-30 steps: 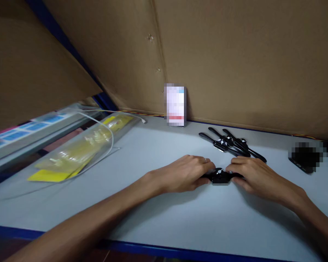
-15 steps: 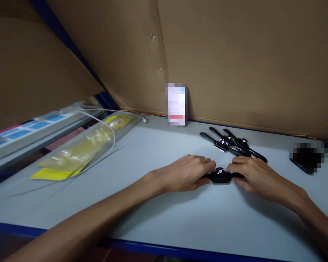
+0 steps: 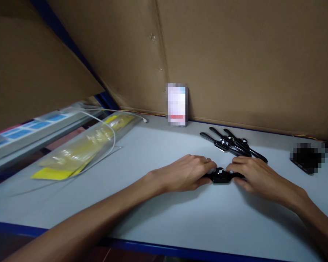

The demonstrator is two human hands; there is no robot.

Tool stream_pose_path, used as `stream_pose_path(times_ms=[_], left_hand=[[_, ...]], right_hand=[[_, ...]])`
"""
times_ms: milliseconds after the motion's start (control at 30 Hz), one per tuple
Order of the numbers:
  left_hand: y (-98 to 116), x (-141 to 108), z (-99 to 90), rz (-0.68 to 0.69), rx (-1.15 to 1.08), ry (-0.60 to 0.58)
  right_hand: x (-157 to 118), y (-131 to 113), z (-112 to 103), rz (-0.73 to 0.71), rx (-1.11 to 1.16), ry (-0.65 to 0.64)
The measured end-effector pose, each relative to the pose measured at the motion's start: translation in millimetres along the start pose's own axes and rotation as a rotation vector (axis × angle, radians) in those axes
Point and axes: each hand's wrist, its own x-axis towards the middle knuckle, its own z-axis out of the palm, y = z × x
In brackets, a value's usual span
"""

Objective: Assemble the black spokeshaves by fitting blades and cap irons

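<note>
Left hand and right hand closed around a black tool, broad tabletop between it and blue front edge

1. Two hands, left hand and right hand, are gripping one black spokeshave.
2. Three more spokeshaves are lying beyond the held spokeshave.
3. One lit screen is standing beyond it, leftward.
4. One clear bag is lying to its left.
5. One white bar is resting farther left.
6. One dark object is lying to its right.
</note>
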Motion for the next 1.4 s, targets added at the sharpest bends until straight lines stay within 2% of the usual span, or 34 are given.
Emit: stream_pose_path(times_ms=[233, 1400], left_hand=[[-1.6, -0.1, 0.7, 0.006, -0.002, 0.013], [-0.1, 0.0, -0.2, 0.039, 0.065, 0.011]], right_hand=[[-0.9, -2.1, -2.3, 0.033, 0.024, 0.018], [-1.2, -0.2, -0.6, -0.018, 0.009, 0.033]])
